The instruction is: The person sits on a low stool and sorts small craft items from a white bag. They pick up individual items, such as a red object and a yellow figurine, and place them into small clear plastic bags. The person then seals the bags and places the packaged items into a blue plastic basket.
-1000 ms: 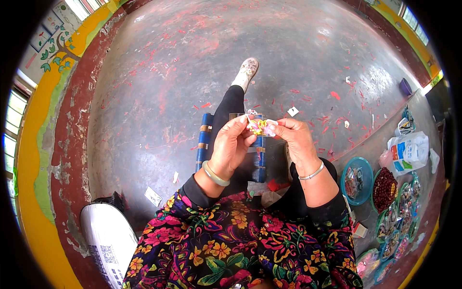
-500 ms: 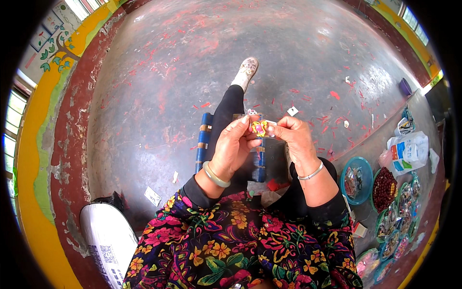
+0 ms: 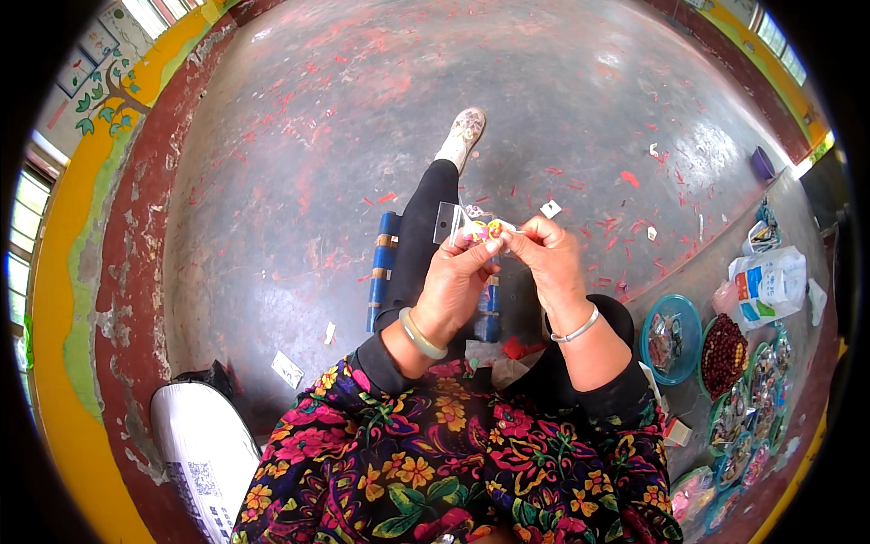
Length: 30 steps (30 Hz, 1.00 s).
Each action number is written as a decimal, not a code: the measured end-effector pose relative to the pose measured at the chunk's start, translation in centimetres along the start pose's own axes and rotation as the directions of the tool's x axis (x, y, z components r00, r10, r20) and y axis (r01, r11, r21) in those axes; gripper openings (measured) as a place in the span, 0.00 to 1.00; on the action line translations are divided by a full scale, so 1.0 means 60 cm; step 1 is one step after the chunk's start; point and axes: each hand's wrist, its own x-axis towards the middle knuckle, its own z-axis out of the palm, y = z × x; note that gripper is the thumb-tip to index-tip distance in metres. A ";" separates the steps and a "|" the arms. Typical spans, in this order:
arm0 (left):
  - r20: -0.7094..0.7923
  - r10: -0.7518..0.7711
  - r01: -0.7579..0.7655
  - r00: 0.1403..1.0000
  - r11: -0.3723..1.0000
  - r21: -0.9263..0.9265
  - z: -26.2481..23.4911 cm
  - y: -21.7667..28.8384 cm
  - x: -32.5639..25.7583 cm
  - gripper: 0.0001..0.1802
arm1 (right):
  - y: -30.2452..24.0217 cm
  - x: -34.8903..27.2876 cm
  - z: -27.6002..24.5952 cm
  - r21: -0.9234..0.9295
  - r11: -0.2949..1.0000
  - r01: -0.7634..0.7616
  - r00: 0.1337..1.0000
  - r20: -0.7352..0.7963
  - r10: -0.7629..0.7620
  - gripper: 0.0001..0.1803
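Note:
Both hands meet above my lap, around a small yellow and pink trinket (image 3: 489, 229). Pinched between thumb and fingers, it is held by my left hand (image 3: 455, 288). My right hand (image 3: 551, 265) grips its other side, with its fingertips close to the left thumb. A clear plastic piece (image 3: 446, 223), like a small card or bag, sticks out past the left fingers. Whether it is joined to the trinket cannot be made out. The fingers hide part of the trinket.
Blue bars with brown bands (image 3: 383, 272) flank my outstretched leg. To the right stand a blue basin (image 3: 671, 341) with small packets, a basket of dark red beads (image 3: 722, 356), several filled trays and a white plastic bag (image 3: 768, 286). A white sack (image 3: 195, 453) lies at the left.
The trinket has turned in my fingers, and my hands have come closer together. More of the clear plastic now shows beyond my left hand, which has moved slightly right and down.

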 end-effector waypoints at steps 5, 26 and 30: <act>0.032 0.097 -0.099 0.995 0.992 0.074 -0.013 0.000 0.007 0.07 | -0.010 -0.003 0.003 0.056 0.997 -0.046 0.997 0.059 0.043 0.08; -0.038 0.117 -0.112 0.992 0.988 0.110 -0.019 0.006 0.011 0.06 | -0.016 -0.007 0.003 0.110 0.989 -0.100 0.991 0.096 0.090 0.05; -0.069 0.135 -0.121 0.988 0.978 0.170 -0.019 0.006 0.012 0.06 | -0.018 -0.008 0.005 0.066 0.987 -0.146 0.981 0.141 0.136 0.05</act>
